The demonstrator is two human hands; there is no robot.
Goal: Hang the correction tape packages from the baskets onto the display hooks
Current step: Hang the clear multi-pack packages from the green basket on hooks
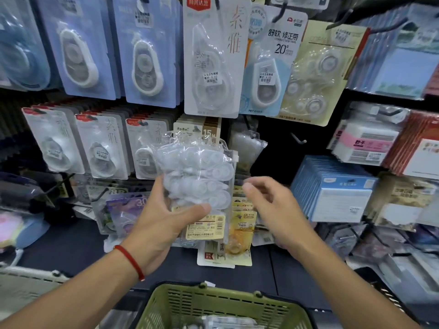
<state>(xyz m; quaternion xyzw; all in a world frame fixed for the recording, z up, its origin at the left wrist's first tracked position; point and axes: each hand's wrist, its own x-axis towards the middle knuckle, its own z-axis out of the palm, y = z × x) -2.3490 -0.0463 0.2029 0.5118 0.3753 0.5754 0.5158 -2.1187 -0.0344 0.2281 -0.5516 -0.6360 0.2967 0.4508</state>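
The left hand grasps a clear correction tape package upright, hang-hole topmost, probably ready for the bare hook above the released right hand; the basket sits below both.

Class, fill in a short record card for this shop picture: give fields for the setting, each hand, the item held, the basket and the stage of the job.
Setting: shop display wall with hooks of carded correction tapes
Left hand: grips the clear bag of correction tapes from below, thumb across its front
Right hand: holds nothing, fingers loosely curled, just right of the bag
Item held: clear bag, raised before the hooks, not yet hung
Basket: green, below the hands, more packages inside
Stage: about to hang the bag
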